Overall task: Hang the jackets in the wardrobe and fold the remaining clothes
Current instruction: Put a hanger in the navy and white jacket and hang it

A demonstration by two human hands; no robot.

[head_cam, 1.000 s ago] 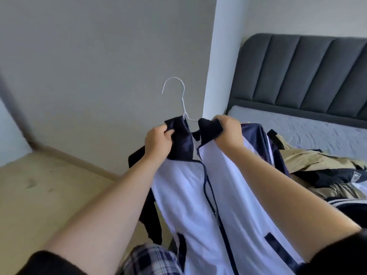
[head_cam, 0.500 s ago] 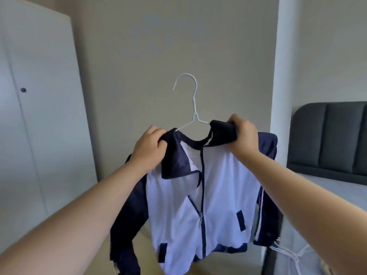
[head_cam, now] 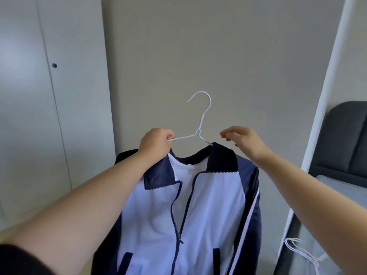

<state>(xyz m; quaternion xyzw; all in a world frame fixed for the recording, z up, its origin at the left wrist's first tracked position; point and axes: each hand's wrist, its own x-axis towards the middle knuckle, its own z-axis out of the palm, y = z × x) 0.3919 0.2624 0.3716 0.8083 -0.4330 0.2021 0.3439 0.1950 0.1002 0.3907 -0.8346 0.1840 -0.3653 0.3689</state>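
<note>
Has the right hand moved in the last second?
Yes. The right hand has let go of the jacket collar and lifted just above it, fingers loose, beside the hanger.

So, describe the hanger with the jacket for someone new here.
Before the beige wall, right of the wardrobe doors, a thin white hanger carries a navy-and-white jacket. Unlike the white hangers low at right, it is gripped by the left hand.

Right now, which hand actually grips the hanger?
The left hand grips the white hanger by its bare arm. The right hand hovers just above the jacket, fingers loosely curled, holding nothing.
</note>
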